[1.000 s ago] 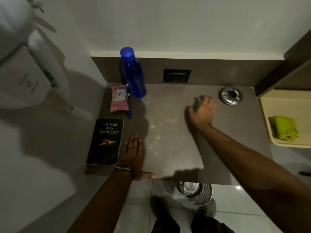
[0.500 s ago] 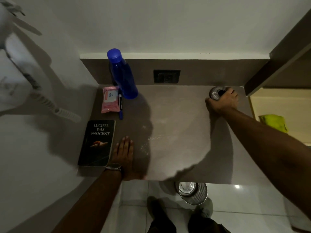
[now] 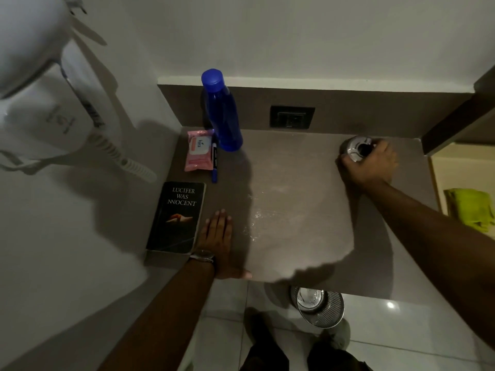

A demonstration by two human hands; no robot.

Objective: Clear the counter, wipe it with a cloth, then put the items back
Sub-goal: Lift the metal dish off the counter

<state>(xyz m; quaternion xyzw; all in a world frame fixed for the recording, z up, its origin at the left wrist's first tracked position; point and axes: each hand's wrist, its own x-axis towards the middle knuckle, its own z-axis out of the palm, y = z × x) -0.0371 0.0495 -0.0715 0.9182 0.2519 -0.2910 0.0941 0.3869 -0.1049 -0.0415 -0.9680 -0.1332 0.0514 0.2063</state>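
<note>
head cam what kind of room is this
Probably a hotel room dressing or vanity nook: a wall-mounted hair dryer with coiled cord, a small counter with a wall socket, and a steel bin underneath.

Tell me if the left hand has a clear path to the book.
Probably yes. The left hand lies flat on the counter right beside the book, with nothing between them; the pen and wipes sit farther back.

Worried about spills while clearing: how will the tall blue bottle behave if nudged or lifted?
The blue bottle stands tall on a narrow base, so a sideways nudge would probably tip it. Its round body would then likely roll. The smooth plastic may be slippery; how full it is cannot be told.
</note>
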